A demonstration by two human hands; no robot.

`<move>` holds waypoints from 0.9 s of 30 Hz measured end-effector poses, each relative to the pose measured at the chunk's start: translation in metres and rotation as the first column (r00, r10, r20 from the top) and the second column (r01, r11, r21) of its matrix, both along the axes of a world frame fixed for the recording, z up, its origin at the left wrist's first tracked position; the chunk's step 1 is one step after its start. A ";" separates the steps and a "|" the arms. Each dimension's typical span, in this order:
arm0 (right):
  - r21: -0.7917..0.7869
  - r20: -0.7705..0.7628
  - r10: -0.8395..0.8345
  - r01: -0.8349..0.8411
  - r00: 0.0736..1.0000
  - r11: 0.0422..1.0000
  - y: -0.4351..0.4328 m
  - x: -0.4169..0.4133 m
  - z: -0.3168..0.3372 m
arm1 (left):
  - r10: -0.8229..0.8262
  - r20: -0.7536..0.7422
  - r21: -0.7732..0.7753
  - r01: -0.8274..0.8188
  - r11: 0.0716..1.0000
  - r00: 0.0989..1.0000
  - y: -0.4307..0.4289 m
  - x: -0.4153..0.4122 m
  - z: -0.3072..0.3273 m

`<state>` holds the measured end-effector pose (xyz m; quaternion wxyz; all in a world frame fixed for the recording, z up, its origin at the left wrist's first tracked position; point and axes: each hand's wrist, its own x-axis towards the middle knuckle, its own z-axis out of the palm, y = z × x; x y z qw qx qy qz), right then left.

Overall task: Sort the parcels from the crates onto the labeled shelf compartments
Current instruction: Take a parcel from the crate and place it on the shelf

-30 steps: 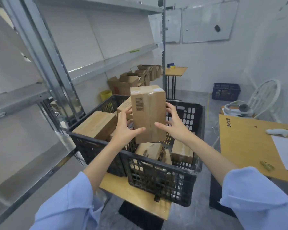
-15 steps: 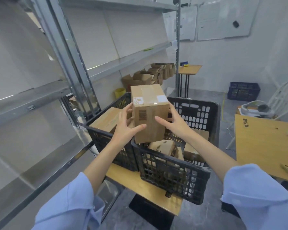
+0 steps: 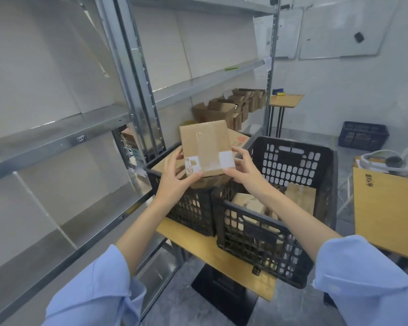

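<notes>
Left half of frame: a galvanised steel shelf rack (image 3: 57, 142), dull grey, flat sheet decks, punched uprights. A small tag (image 3: 81, 138) is fixed on the mid rail; its print is too small to read from here. Centre frame, left hand (image 3: 174, 177): thumb pressed on the near corner of the parcel (image 3: 205, 147), fingers curled up its left side. The parcel is in the air above the meeting corner of the two crates, its top face tipped toward the wearer. It is plain brown corrugated card, squarish, with a glossy strip of clear tape down the middle and two white patches at the near edge, the left one scuffed. Right hand (image 3: 243, 170): thumb on the opposite near corner, fingers hooked over the right edge, so both hands grip it. Below sit the black plastic left crate (image 3: 189, 208) and the right crate (image 3: 292, 161), both with lattice walls, on a small wooden table (image 3: 198, 243). More parcels (image 3: 245, 203) lie low in the right crate. Far right is a pale plywood desk (image 3: 386, 208). Judgement: the step is reading the label. It would be best to keep the face level and steady, match it to a rail tag, then carry it left clear of the upright and set it down flat, not on an edge. The taped card looks slick, so the grip should stay on the corners.
</notes>
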<state>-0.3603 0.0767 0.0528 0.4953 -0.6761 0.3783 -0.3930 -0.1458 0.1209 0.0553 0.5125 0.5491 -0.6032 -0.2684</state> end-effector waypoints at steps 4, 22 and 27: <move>-0.054 -0.133 0.032 -0.039 0.991 0.998 0.007 0.017 -0.003 | 0.017 0.043 -0.069 -0.014 0.997 0.999 0.011 0.020 -0.004; -0.100 -0.052 0.235 -0.239 0.971 0.966 0.026 0.129 -0.007 | 0.172 -0.106 0.012 -0.172 0.985 0.979 0.079 0.117 -0.014; -0.118 -0.062 0.314 -0.320 0.947 0.940 0.032 0.155 -0.002 | 0.266 -0.153 0.041 -0.262 0.964 0.952 0.105 0.131 -0.010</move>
